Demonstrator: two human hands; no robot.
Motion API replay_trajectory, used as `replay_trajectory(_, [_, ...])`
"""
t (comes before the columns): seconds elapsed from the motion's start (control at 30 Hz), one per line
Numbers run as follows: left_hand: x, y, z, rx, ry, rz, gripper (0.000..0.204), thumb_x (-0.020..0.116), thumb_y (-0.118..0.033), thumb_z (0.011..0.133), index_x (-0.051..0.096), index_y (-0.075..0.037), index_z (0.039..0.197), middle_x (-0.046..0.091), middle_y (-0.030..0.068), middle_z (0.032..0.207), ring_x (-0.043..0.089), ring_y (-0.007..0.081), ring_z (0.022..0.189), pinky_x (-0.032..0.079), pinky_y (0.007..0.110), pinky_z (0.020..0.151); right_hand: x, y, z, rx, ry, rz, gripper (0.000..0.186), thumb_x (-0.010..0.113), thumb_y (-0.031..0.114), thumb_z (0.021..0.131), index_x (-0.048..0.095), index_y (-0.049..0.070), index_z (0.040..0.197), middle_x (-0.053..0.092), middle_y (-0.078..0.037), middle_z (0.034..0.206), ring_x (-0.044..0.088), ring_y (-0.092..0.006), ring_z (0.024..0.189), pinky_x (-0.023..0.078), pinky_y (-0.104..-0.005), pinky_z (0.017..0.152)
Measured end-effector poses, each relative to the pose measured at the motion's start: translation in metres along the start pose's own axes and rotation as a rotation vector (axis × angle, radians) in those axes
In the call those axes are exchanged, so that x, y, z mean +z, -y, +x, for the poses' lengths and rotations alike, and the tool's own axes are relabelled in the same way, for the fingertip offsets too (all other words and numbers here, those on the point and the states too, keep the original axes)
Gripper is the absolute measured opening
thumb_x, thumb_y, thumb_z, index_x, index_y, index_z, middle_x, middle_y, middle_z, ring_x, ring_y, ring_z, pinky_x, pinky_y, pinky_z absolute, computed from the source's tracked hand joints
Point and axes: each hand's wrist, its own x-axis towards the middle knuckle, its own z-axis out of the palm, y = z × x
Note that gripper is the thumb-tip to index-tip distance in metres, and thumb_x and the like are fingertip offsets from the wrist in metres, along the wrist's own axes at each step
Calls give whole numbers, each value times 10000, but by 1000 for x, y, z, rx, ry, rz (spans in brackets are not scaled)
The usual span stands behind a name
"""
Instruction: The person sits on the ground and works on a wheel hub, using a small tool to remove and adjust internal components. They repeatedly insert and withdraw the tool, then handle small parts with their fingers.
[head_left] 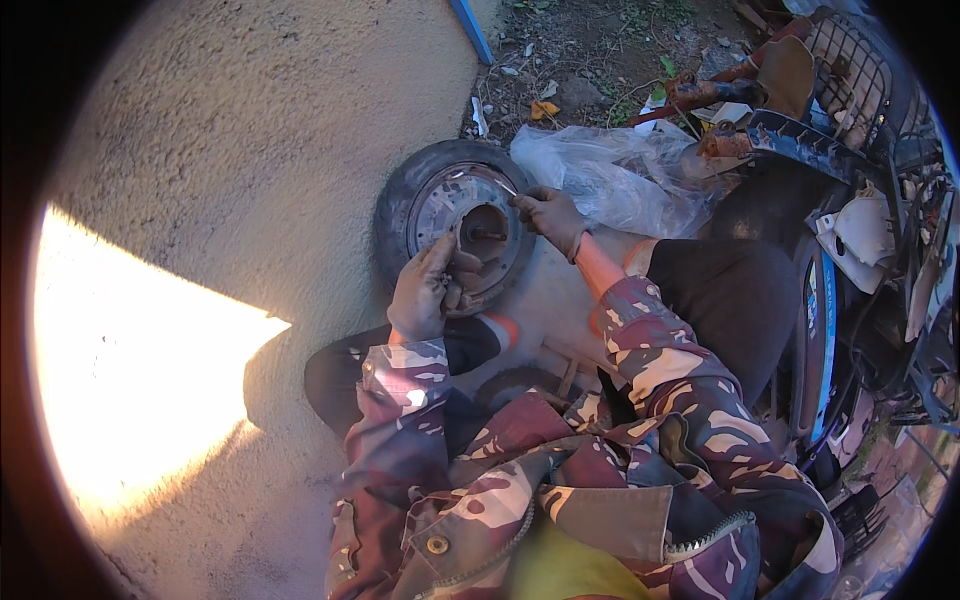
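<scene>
Head view: the wheel (448,192) sat just right of the wall (290,150). The right hand (552,218) had its grip closed on a thin tool (508,188); the left hand (420,292) rested at the wheel's near side, grip undeterminable. Firm bracing appeared advisable.

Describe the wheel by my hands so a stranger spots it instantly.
From the broad, rough beige surface at left, go right to the grey gloved left hand and right hand. Both are at a round wheel: black rubber tyre, grey metal hub. Unlike the crumpled clear plastic sheet beside it, it has a dark hub opening.
</scene>
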Motion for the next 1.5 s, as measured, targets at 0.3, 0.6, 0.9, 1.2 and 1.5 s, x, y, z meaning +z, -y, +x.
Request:
replay_trajectory(0.3, [-177,10,-160,67,-23,-304,522,591,-488,1037,663,29,1062,691,100,714,477,70,515,427,219,483,221,98,-232,-101,475,-110,296,677,277,982,741,-7,1038,596,23,723,521,-73,615,398,-252,545])
replay_trajectory(0.6, [-196,38,-235,204,-38,-85,358,657,-349,1027,669,8,1010,594,20,627,484,78,461,391,223,446,262,71,-318,145,525,0,277,677,314,1008,664,38,1025,483,56,649,408,-61,514,285,-253,465])
replay_trajectory(0.9, [-176,12,-228,287,93,-278,334,670,-294,1021,679,36,966,554,21,569,503,100,453,373,242,425,224,100,-301,146,765,159,278,652,286,1027,682,13,983,542,32,668,460,-58,509,351,-247,447])
replay_trajectory(1.2, [-185,-22,-201,394,24,-261,361,625,-299,1046,682,54,995,544,8,576,477,85,441,355,225,413,180,122,-231,-18,162,-354,279,655,251,984,737,-7,1047,699,-54,797,612,-108,636,484,-265,578])
replay_trajectory(1.5, [-125,-41,-163,248,-12,-62,353,605,-300,1048,681,40,990,582,29,591,463,84,442,340,227,417,143,48,-68,-46,-32,-874,298,675,267,900,776,9,1007,759,-118,821,719,-176,725,555,-327,689])
